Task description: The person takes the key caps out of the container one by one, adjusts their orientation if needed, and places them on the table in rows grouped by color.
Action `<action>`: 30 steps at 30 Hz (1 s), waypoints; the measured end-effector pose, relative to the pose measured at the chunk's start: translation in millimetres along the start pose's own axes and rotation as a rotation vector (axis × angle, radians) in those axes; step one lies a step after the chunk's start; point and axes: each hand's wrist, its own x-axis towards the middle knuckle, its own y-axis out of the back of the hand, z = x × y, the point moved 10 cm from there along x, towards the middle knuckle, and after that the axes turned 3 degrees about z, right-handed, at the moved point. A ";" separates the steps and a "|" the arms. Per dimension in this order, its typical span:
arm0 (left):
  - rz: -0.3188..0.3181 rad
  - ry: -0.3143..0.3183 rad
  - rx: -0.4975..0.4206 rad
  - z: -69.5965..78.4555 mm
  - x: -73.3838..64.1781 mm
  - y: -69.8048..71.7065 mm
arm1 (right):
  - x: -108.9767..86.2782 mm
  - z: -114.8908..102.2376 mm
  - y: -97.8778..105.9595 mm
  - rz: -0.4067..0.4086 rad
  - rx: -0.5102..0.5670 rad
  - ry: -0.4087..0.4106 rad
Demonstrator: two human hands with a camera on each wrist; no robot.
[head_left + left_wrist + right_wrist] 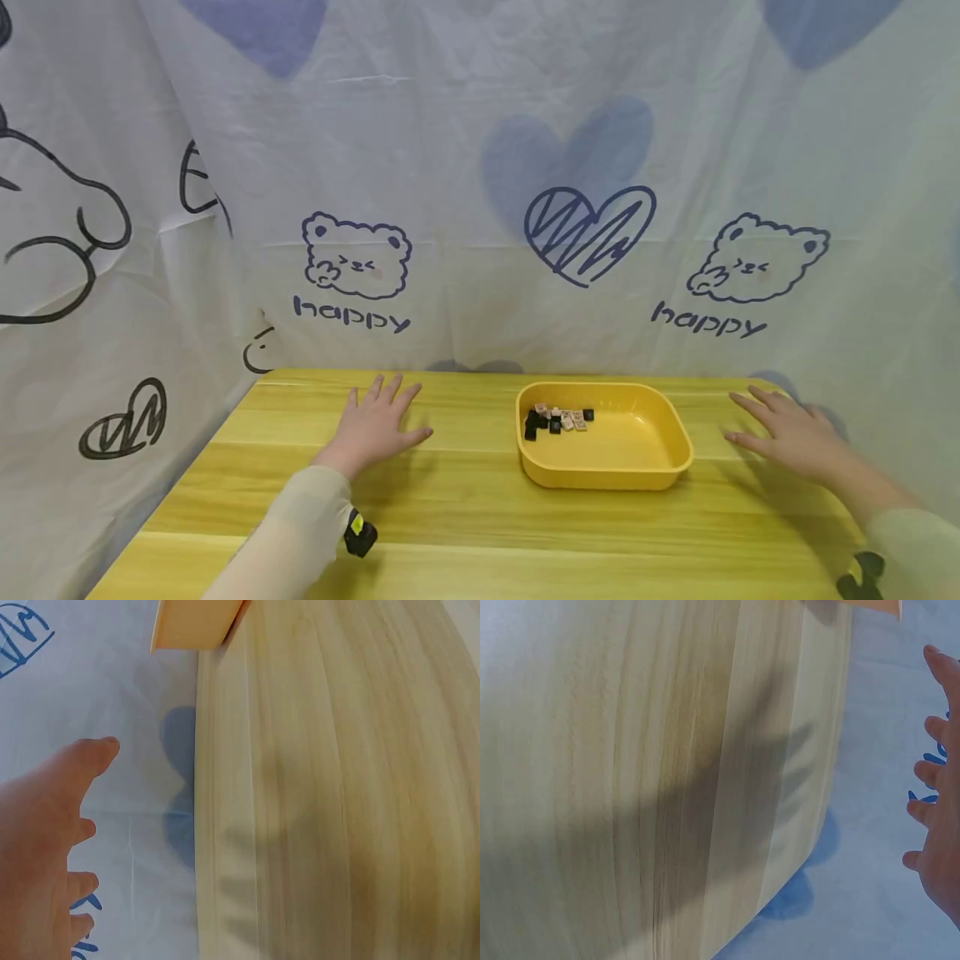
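Note:
Between the two hands a shallow yellow tray (622, 477) stands on the wooden table. Small black blocks (531, 425) and pale pinkish blocks (567, 421) lie loose together in its left part. My left hand (377, 427) hovers over the table left of the tray, fingers spread and holding nothing. To the right of the tray my right hand (792, 432) is likewise held above the table with spread fingers and nothing in it. The left wrist view shows the left hand (45, 840) beside a corner of the tray (196, 626); the right hand (941, 787) appears at the right wrist view's edge.
The wooden table (450, 533) has its far edge against a white cloth curtain (465, 167) printed with hearts and bears. More curtain (90, 350) hangs along the left side. A black band device (360, 533) is on the left wrist, another (861, 575) on the right.

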 end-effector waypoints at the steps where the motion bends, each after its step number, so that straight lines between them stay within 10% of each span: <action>1: -0.002 -0.003 0.008 1.2 0.0 -0.3 | 0.0 -0.2 0.3 -0.001 0.000 -0.001; 30: -0.042 -0.129 0.033 82.7 27.2 -10.0 | 5.5 -64.9 23.4 0.106 0.021 0.110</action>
